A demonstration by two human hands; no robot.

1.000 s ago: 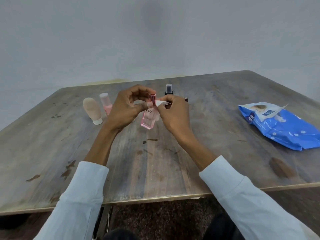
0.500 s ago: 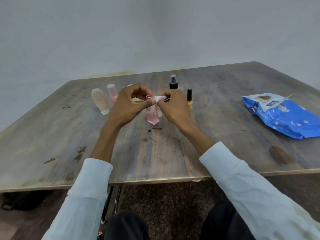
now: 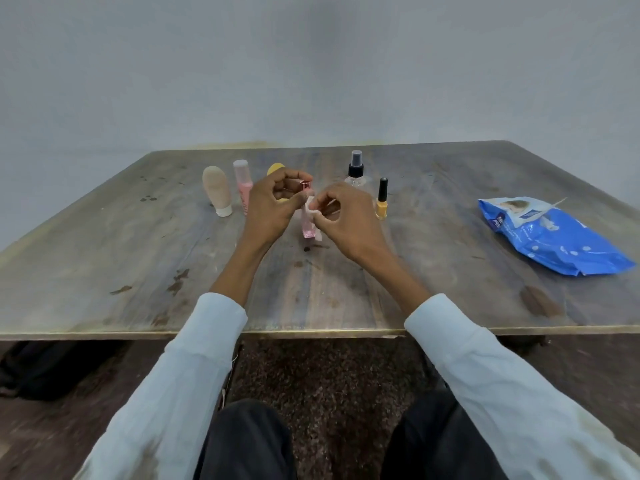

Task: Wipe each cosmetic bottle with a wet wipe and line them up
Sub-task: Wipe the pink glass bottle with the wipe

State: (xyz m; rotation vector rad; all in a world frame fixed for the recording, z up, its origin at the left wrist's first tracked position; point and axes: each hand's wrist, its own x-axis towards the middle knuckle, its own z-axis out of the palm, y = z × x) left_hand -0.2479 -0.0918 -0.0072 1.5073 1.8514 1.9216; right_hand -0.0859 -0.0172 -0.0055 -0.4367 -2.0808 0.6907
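My left hand point(image 3: 273, 206) grips a small pink glass bottle point(image 3: 307, 227) near its metallic cap, holding it upright just above the table. My right hand point(image 3: 341, 218) pinches a white wet wipe point(image 3: 310, 206) against the bottle's side. Behind the hands stand a beige tube point(image 3: 217, 190), a pink tube point(image 3: 243, 183), a yellow object point(image 3: 274, 168) partly hidden by my left hand, a clear spray bottle with a black pump point(image 3: 355, 168) and a yellow nail polish with a black cap point(image 3: 382, 199).
A blue pack of wet wipes point(image 3: 550, 237) lies on the right of the worn wooden table point(image 3: 138, 271), its flap lifted. A wall stands behind the table. My knees and a dark carpet show below the front edge.
The view has tilted down and back, so the table sits higher in frame. The wipe has moved from the bottle's cap down onto its body; the bottle is now more upright.
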